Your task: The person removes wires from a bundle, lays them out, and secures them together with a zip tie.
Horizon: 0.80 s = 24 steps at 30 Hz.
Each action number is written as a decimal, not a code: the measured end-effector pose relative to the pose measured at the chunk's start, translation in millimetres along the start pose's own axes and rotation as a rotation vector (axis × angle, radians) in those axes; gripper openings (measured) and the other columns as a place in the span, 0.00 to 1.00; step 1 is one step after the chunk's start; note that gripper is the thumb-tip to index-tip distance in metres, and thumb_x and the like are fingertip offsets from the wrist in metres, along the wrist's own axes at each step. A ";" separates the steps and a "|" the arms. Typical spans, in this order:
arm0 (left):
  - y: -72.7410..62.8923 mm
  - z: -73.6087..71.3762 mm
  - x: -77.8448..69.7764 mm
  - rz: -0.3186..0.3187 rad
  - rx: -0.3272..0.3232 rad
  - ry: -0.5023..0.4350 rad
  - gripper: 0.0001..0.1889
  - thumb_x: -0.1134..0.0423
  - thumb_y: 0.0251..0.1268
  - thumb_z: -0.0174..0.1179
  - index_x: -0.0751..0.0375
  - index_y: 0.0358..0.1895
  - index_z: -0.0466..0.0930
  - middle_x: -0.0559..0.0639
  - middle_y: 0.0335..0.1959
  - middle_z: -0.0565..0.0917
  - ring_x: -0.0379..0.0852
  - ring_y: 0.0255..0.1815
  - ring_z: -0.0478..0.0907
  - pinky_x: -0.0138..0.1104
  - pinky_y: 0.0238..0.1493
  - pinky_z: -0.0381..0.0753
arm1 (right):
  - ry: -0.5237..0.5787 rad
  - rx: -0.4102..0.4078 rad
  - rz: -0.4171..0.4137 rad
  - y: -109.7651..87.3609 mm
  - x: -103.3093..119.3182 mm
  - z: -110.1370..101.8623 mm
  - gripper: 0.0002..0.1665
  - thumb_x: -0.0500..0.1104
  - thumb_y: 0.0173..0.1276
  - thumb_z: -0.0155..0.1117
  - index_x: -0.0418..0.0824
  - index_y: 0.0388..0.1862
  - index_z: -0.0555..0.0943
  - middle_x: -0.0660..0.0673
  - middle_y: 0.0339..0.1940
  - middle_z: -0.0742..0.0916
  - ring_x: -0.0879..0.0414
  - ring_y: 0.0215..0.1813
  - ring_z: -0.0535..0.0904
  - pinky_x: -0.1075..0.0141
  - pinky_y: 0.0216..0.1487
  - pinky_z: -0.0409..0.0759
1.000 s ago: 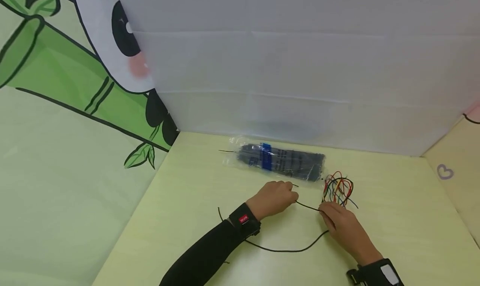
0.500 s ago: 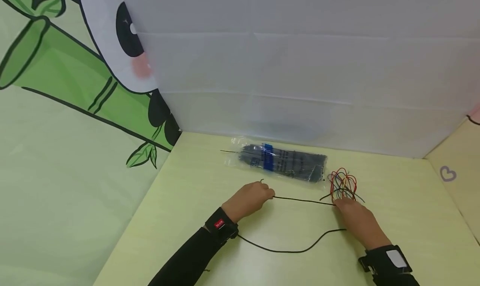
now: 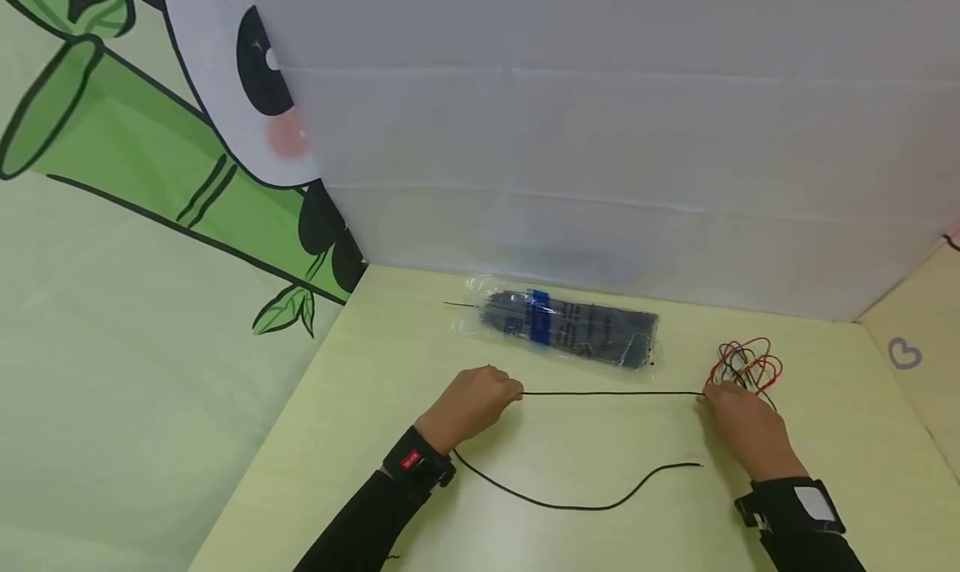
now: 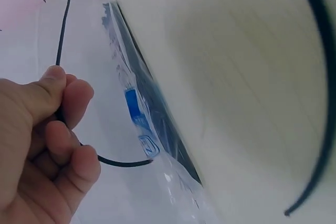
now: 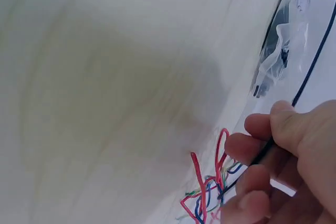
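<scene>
A thin black wire (image 3: 611,393) is stretched straight and level between two hands. My left hand (image 3: 472,401) pinches it near one end between thumb and forefinger; in the left wrist view a short curved tail of the wire (image 4: 126,164) sticks out past the fingers. My right hand (image 3: 750,426) pinches the other end, and the wire (image 5: 315,59) runs across its fingers in the right wrist view. Just beyond the right hand is a tangled bundle of coloured wires (image 3: 753,362), red, blue and green among them, partly hidden by that hand.
Another black wire (image 3: 562,506) lies curved on the pale yellow table (image 3: 600,547), nearer the body, its left part behind the left wrist. A clear plastic bag of dark strips (image 3: 592,330) with a blue band lies at the back, near the white wall (image 3: 570,138).
My hands have moved apart, left hand leftward and right hand rightward, drawing the wire from a short slack span to a long straight one. The coloured bundle has shifted right.
</scene>
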<state>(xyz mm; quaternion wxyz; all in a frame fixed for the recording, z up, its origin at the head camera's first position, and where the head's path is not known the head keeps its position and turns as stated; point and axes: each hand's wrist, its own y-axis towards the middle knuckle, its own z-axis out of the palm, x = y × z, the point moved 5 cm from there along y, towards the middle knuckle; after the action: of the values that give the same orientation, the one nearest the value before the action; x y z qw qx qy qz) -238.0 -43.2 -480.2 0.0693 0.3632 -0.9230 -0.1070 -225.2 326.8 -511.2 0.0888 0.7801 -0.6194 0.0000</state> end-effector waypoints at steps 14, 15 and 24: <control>-44.7 4.5 52.3 -0.188 0.021 0.016 0.04 0.65 0.62 0.66 0.50 0.37 0.86 0.43 0.29 0.87 0.38 0.31 0.83 0.29 0.32 0.82 | 0.113 -0.191 -0.143 -20.4 -2.4 -15.7 0.14 0.31 0.58 0.69 0.36 0.44 0.84 0.38 0.37 0.89 0.40 0.41 0.85 0.47 0.41 0.81; -48.3 4.5 55.9 -0.201 0.007 0.019 0.03 0.63 0.61 0.68 0.49 0.36 0.86 0.43 0.28 0.87 0.38 0.30 0.83 0.29 0.31 0.82 | 0.111 -0.201 -0.165 -23.0 1.1 -17.7 0.14 0.32 0.57 0.70 0.37 0.44 0.85 0.40 0.36 0.89 0.42 0.39 0.85 0.48 0.40 0.82; -80.8 11.2 71.2 -0.209 0.066 -0.151 0.02 0.63 0.55 0.71 0.50 0.32 0.89 0.40 0.28 0.86 0.34 0.31 0.82 0.30 0.36 0.82 | 0.113 -0.220 -0.359 -46.5 31.1 -19.0 0.19 0.28 0.42 0.77 0.41 0.36 0.88 0.54 0.30 0.83 0.58 0.33 0.77 0.66 0.32 0.77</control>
<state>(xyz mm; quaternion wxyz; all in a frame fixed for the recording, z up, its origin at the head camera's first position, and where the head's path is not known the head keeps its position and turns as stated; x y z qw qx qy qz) -239.1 -148.0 -507.5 -0.0238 0.4506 -0.8856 -0.1102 -171.0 309.4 -495.5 0.2068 0.8621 -0.4609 -0.0398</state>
